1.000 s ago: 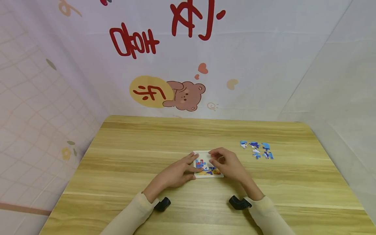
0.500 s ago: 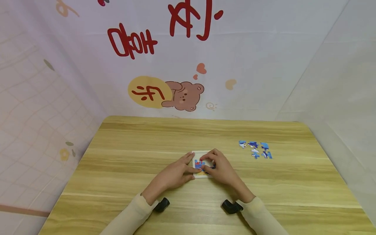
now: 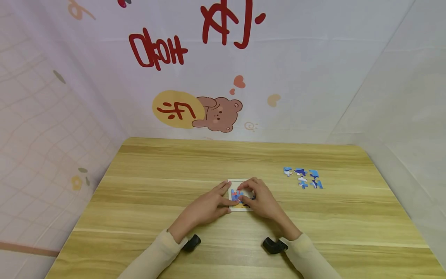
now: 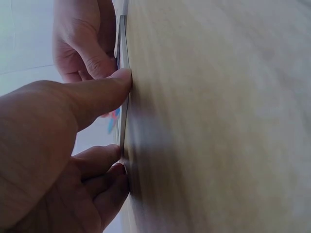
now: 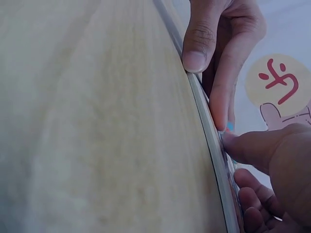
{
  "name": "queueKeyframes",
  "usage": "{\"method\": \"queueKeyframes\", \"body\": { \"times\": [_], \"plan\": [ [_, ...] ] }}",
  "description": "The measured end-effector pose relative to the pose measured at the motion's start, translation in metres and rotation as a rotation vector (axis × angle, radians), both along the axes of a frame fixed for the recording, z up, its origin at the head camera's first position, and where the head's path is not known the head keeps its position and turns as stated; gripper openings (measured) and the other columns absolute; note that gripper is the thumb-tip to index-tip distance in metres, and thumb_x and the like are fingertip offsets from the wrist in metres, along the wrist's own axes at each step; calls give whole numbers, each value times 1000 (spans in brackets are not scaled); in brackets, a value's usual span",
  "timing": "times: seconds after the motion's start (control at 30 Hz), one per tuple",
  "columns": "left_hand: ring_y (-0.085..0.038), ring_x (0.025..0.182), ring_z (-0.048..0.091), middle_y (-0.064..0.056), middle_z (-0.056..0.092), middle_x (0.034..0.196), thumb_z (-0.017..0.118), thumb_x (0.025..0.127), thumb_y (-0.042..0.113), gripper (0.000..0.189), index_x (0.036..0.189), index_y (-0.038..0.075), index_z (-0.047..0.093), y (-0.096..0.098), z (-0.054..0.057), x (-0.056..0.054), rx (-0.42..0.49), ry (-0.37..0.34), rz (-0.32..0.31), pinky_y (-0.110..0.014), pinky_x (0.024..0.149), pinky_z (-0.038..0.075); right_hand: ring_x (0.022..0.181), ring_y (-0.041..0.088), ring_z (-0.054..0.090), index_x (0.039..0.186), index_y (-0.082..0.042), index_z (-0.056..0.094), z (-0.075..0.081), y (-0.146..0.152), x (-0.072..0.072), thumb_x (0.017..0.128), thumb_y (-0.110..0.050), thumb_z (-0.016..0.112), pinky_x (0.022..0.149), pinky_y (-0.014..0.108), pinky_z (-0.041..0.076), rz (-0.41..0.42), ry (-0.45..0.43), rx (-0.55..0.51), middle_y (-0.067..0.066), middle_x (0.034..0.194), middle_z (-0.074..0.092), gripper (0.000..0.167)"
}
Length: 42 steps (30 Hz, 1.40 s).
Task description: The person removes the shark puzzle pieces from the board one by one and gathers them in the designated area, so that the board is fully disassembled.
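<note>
The white-framed jigsaw board (image 3: 240,209) lies flat on the table, partly filled with blue, red and yellow pieces. My left hand (image 3: 207,205) holds the board by its left side: the thumb is at the near edge, other fingers at the left edge, one finger reaching over the picture. The left wrist view shows thumb and fingertips right against the board's rim (image 4: 123,99). My right hand (image 3: 261,199) bends over the board, thumb and index finger pinching a red and blue puzzle piece (image 4: 113,121) beside the left fingertip. Its palm hides the board's right part.
Several loose blue and white puzzle pieces (image 3: 314,173) lie on the wooden table (image 3: 167,162) to the right of the board. A white printed curtain (image 3: 296,69) stands behind the table. Black wrist devices (image 3: 275,245) sit at both sleeves.
My right hand has moved left and slightly nearer over the board, its thumb and index finger now at the red and blue pieces. My left hand stays at the board's left side.
</note>
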<state>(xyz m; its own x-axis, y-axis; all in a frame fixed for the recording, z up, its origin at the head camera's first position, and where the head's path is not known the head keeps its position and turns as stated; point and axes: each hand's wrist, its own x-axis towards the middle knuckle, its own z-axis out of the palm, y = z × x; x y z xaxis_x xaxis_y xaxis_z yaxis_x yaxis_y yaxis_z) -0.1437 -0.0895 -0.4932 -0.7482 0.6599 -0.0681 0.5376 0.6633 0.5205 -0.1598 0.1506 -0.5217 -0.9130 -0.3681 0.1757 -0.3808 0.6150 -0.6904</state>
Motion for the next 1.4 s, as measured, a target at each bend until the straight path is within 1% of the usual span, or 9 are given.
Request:
{"method": "queueKeyframes", "body": {
  "times": [0.17, 0.27, 0.37, 0.5, 0.67, 0.9, 1.17, 1.3, 1.4],
  "plan": [
    [-29, 160, 17, -15, 24, 170, 66, 101, 31, 36, 138, 30, 66, 0, 1, 0, 12, -6, -2, -51, 119, 40, 84, 13, 55, 104, -22, 69, 1, -1, 0, 92, -11, 76, 74, 26, 48, -19, 1, -39, -11, 91, 65, 18],
    [-28, 161, 15, -14, 22, 170, 65, 102, 32, 37, 138, 31, 66, 0, 0, 0, 4, -13, 1, -50, 120, 39, 77, 10, 57, 100, -22, 69, 2, -2, 0, 93, -10, 75, 69, 24, 50, -18, -5, -71, -11, 83, 65, 16],
    [-26, 161, 14, -12, 22, 171, 65, 102, 32, 37, 139, 33, 65, 0, 0, -1, -2, -12, 3, -48, 121, 39, 72, 7, 58, 102, -19, 71, 4, 0, 0, 93, -8, 75, 65, 23, 50, -3, -9, -103, -9, 80, 66, 15],
    [-25, 161, 14, -10, 22, 171, 65, 102, 33, 36, 138, 34, 65, 0, 1, -1, -4, -13, 11, -48, 121, 39, 67, 5, 57, 104, -19, 73, 6, 5, -1, 93, -10, 75, 60, 21, 48, 13, -61, -128, -8, 80, 68, 14],
    [-26, 161, 15, -11, 23, 171, 65, 102, 32, 36, 137, 34, 66, 0, 1, 0, 2, -18, 16, -50, 121, 38, 64, 8, 55, 102, -23, 74, 9, 15, -3, 95, -16, 75, 57, 21, 47, 20, -131, -130, -7, 80, 69, 10],
    [-30, 160, 18, -14, 25, 170, 67, 101, 29, 36, 137, 30, 68, 0, 2, 1, 30, -23, 6, -52, 121, 37, 67, 10, 56, 103, -23, 74, 14, 34, -7, 96, -16, 73, 60, 22, 48, 1, -132, -105, -6, 82, 70, 10],
    [-27, 161, 16, -12, 23, 170, 67, 101, 30, 37, 138, 31, 66, 1, 2, 1, 16, -38, 17, -50, 123, 35, 69, 13, 58, 102, -25, 73, 21, 60, -13, 98, -20, 72, 60, 24, 50, -31, -112, -93, -1, 84, 71, 7],
    [-27, 161, 16, -12, 24, 170, 67, 101, 28, 37, 138, 30, 66, 1, 0, 0, 25, -34, 16, -50, 123, 35, 70, 15, 60, 102, -26, 73, 22, 75, -18, 98, -23, 72, 62, 24, 51, -60, -113, -86, 1, 85, 71, 5],
    [-26, 161, 16, -12, 24, 170, 67, 101, 28, 37, 138, 29, 67, 1, -1, 0, 28, -32, 18, -50, 123, 35, 70, 15, 59, 103, -26, 72, 22, 86, -20, 99, -24, 71, 59, 25, 50, -90, -132, -74, 1, 86, 71, 5]
  ]
}}
